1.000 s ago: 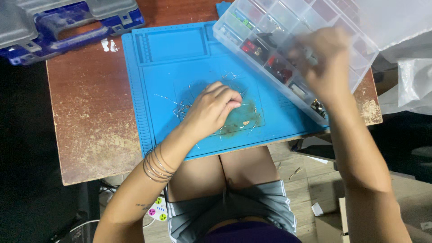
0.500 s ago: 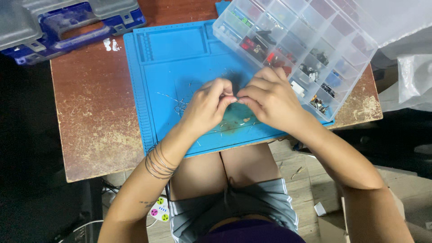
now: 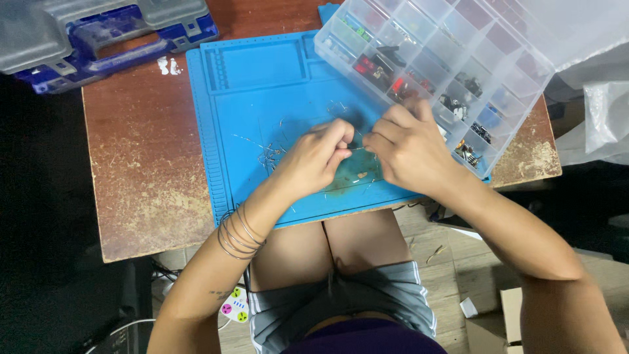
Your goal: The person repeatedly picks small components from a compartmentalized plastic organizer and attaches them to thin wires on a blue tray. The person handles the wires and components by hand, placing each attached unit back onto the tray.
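My left hand [image 3: 318,157] and my right hand [image 3: 406,147] meet over a blue work mat [image 3: 262,85] on a worn brown table [image 3: 141,164]. Their fingertips pinch a small thin wire-legged component [image 3: 357,147] between them, just above a green circuit board [image 3: 357,176] that lies on the mat and is mostly covered by the hands. Several loose thin wire leads [image 3: 268,154] lie on the mat left of my left hand. Thin bangles circle my left wrist.
A clear plastic organiser box [image 3: 432,59] with many small compartments of parts sits open at the mat's upper right, overhanging the table. A blue and grey tool case [image 3: 98,39] lies at the upper left. A clear plastic bag [image 3: 603,118] is at the far right.
My right hand came down from the organiser box to the mat and met my left hand. Both hands now pinch a small component together over the board.
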